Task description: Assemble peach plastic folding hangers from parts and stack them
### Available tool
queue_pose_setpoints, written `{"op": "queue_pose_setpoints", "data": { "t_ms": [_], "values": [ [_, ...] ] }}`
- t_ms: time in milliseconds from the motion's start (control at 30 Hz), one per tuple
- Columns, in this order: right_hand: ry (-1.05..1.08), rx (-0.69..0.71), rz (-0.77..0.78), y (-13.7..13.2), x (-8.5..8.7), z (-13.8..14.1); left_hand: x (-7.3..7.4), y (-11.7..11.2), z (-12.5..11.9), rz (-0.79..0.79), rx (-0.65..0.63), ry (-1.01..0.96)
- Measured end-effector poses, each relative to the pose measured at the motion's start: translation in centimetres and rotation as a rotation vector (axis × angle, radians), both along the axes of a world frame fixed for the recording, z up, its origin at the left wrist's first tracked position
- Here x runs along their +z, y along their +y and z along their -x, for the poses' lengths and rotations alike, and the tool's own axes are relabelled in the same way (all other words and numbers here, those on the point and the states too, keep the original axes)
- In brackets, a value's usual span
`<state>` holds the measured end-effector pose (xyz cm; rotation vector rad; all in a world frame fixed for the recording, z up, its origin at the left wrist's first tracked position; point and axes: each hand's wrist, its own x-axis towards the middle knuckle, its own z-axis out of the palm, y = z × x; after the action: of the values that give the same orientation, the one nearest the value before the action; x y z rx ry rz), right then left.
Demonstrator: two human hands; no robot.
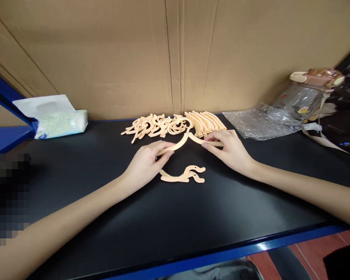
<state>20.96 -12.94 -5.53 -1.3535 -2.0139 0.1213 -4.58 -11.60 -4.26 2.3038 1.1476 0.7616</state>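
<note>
Both hands are closed on a peach plastic foldable clothes hanger (180, 144) above the black table. Its two curved arms spread from a middle joint, with a hook at the far side, in front of the loose pieces. My left hand (144, 161) pinches the left arm between thumb and fingers. The right arm (196, 140) is gripped by my right hand (231, 149), whose fingers cover part of it. Nearer to me lie loose curved peach hanger pieces with hooked ends (175, 179), partly hidden by my left hand.
A jumbled pile of peach hook pieces (150, 126) lies at the back beside a neat row of curved hanger arms (208, 122). A tissue pack (62, 123) stands back left. Back right are a clear plastic bag (251, 124) and a water bottle (300, 99). Cardboard (119, 58) walls the back.
</note>
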Motion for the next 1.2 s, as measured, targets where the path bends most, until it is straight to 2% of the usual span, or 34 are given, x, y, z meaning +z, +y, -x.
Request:
{"op": "queue_pose_setpoints", "data": {
  "t_ms": [300, 533, 767, 900, 1067, 1200],
  "values": [
    [-0.132, 0.086, -0.047, -0.3, -0.1, 0.2, 0.6, -0.7, 0.0, -0.114, -0.130, 0.134],
    [-0.194, 0.096, -0.029, -0.3, -0.1, 0.2, 0.1, -0.4, 0.3, -0.107, -0.183, 0.133],
    [-0.266, 0.136, -0.001, -0.6, 0.1, 0.4, 0.1, 0.1, 0.4, -0.163, -0.254, 0.177],
    [-0.225, 0.174, -0.032, -0.7, 0.2, 0.3, -0.3, 0.4, 0.3, -0.183, -0.275, 0.180],
    [-0.133, 0.324, -0.129, -0.8, 0.4, 0.2, -0.9, 0.8, 0.3, -0.209, -0.275, 0.149],
    [-0.185, 0.470, -0.107, -0.7, 0.2, 0.3, -0.8, 0.7, 0.3, -0.261, -0.244, 0.134]
  ]
}}
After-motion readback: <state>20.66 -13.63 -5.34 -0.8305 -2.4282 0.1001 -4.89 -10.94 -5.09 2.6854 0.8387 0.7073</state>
